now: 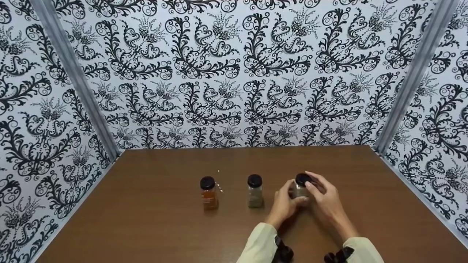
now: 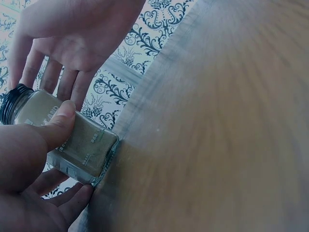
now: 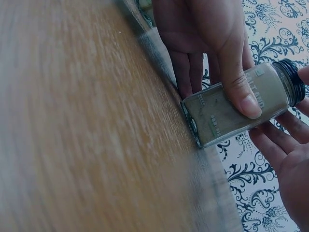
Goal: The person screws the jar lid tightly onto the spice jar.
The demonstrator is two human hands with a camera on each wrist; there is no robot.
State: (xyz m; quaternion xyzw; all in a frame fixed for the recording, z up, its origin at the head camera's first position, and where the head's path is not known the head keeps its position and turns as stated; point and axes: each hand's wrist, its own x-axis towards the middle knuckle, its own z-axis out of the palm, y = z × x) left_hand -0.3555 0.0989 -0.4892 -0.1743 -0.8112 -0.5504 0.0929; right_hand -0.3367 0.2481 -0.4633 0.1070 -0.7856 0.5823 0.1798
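A square glass spice jar (image 1: 299,191) of beige-grey powder stands at the right with its base at the tabletop. My left hand (image 1: 282,205) grips its body, thumb across the printed front and fingers behind. On top is a ribbed black lid (image 3: 291,82), which my right hand (image 1: 328,199) pinches between thumb and fingertips. White print on the glass reads partly "SALT AND" in the right wrist view. To the left stand a jar of grey-green seasoning (image 1: 255,195) and a jar of orange-red spice (image 1: 209,197), both upright with black lids.
The jars stand in a loose row on a brown wooden table (image 1: 153,226). Small white specks (image 1: 219,187) lie beside the orange-red jar. Patterned black-and-white walls (image 1: 219,91) enclose the table's back and sides.
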